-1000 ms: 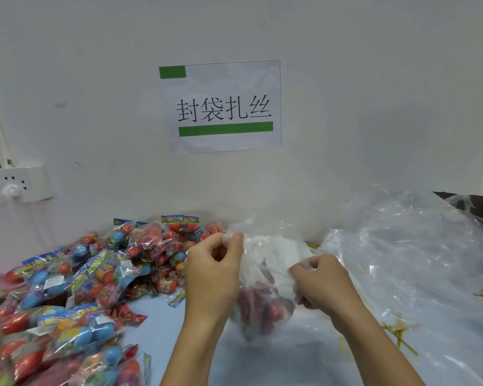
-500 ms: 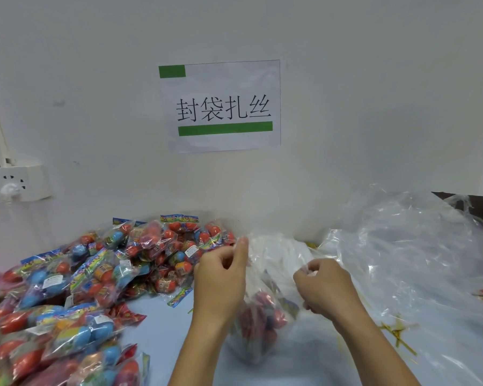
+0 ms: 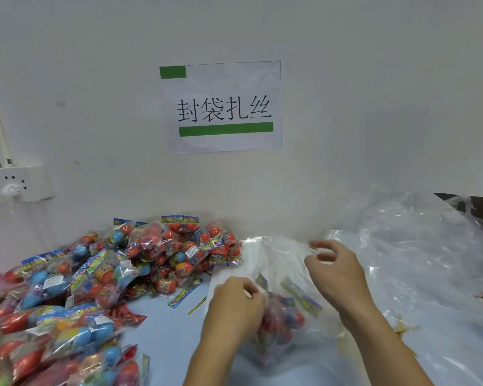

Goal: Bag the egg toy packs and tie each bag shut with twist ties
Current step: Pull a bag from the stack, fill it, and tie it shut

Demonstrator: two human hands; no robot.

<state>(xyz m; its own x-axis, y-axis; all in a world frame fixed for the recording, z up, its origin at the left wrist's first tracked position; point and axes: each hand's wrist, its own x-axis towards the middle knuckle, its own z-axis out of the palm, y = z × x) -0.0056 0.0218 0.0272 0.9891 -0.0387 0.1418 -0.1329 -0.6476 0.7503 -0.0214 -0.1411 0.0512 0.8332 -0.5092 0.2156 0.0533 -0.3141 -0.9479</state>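
A person's left hand (image 3: pixel 234 299) grips the gathered neck of a clear bag (image 3: pixel 279 274) of egg toy packs (image 3: pixel 279 324) on the table (image 3: pixel 165 324), right hand (image 3: pixel 335 271) loosely curled, holding nothing clearly; likely mid-closing, needing a twist tie next.

Bare forearms, no sleeves; left hand (image 3: pixel 234 305) and right hand (image 3: pixel 338 277) ungloved.

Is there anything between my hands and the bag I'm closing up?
Nothing visible. The left hand already grips the clear bag just above the egg packs inside it, and the right hand is at the bag's upper edge, fingers curled, though whether it grips is unclear.
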